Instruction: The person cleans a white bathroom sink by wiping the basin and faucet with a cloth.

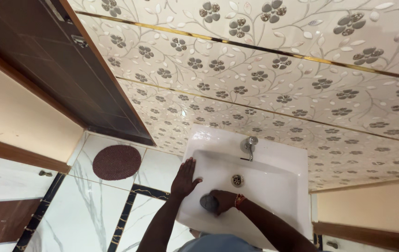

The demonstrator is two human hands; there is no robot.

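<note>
now right hand presses grey scrubber inside white sink.

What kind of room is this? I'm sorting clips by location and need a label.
Most likely a bathroom or washroom in a home: a white wall-mounted basin with a metal tap, floral wall tiles and a round mat by a dark door. The right hand presses a scrubber into the basin.

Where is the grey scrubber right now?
In the head view, the scrubber sits inside the white sink, under the right hand, below-left of the drain.
</note>
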